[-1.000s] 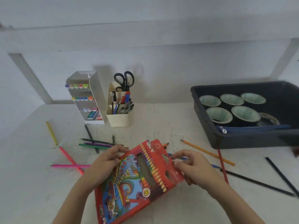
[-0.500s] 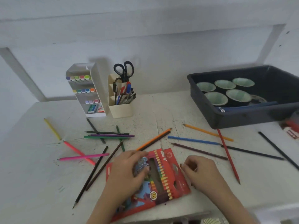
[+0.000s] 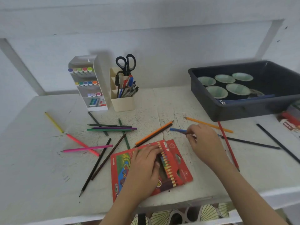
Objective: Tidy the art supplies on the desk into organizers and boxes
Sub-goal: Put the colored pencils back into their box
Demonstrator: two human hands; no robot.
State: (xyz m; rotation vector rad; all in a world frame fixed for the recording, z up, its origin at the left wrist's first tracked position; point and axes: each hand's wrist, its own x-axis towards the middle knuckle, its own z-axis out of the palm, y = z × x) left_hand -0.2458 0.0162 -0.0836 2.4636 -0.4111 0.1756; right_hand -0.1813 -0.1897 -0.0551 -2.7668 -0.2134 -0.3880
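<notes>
Pencils [image 3: 112, 128] are lying loose all over the white desk [image 3: 40, 172], and we are working at its near edge. We are pressing our left hand [image 3: 146, 166] flat on the red pencil box [image 3: 178, 166], fingers straight and grasping nothing. The box is lying face up on the desk right in front of us, with a row of coloured tips showing beside our fingers.

We are reaching our right hand [image 3: 206, 143] out past the box and curling its fingertips round the blue pencil [image 3: 177, 130], pinching it. The free end of the pencil is pointing left, low over the desk, and we cannot tell whether it is touching the surface.

Just beyond that hand an orange pencil [image 3: 211, 125] is lying, and a red pencil [image 3: 228, 144] is running down the desk on its right side. Two pink pencils [image 3: 87, 148] are crossing each other on the left, and a yellow pencil [image 3: 54, 122] is lying near them, farther back.

At the back, a white marker organizer [image 3: 90, 83] and a cream pen holder [image 3: 123, 103] are standing side by side, with black scissors [image 3: 126, 64] sticking up from the holder. A dark bin [image 3: 243, 111] is sitting at the right, holding five green-lined cups [image 3: 216, 91].
</notes>
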